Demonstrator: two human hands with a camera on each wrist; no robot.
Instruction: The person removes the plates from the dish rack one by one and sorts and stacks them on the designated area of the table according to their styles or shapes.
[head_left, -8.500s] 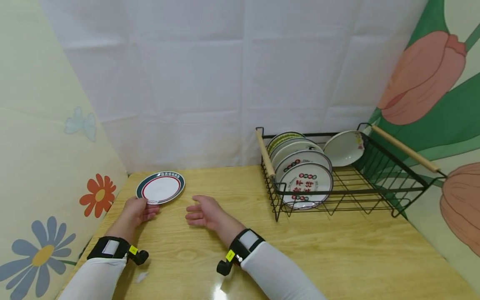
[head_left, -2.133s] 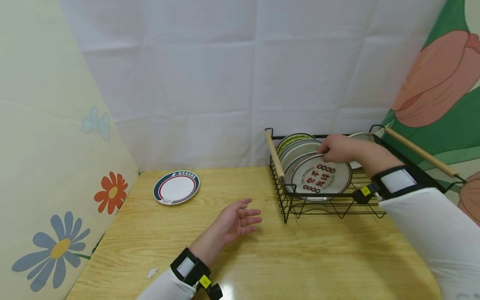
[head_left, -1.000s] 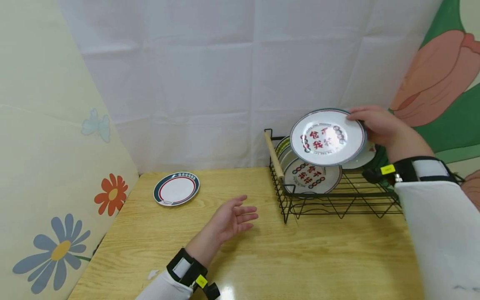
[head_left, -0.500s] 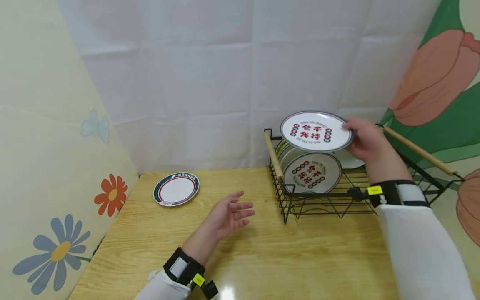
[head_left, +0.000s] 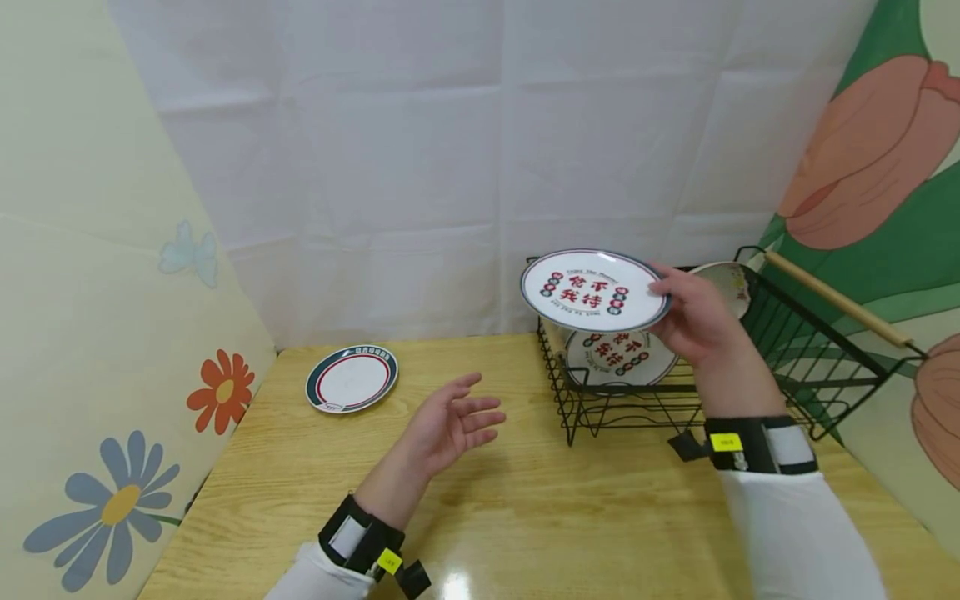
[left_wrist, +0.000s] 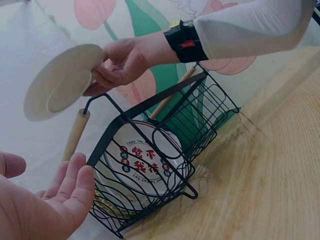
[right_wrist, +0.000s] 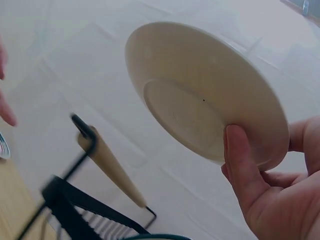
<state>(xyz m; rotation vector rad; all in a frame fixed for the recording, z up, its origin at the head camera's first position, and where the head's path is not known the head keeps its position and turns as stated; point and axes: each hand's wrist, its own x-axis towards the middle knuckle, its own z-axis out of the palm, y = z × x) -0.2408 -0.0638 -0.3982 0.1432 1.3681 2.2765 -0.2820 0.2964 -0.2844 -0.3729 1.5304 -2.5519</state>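
Held red-lettered plate (head_left: 588, 289) hides the dish rack's (head_left: 832, 384) left wooden handle (right_wrist: 112, 167) and the top of a matching plate (head_left: 618, 362) inside, head view. Right hand (head_left: 693, 317) pinches the held plate's edge; plate extends leftward over rack's left end. Left hand (head_left: 450, 425), fingers apart, left of rack.

Staged setting, creased white backdrop (head_left: 390, 167), flower-print walls (head_left: 82, 317), wood-grain table (head_left: 585, 525)

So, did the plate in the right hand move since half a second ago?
Yes. Against the black wire dish rack in the head view, the red-lettered plate in the right hand has moved left and lower.
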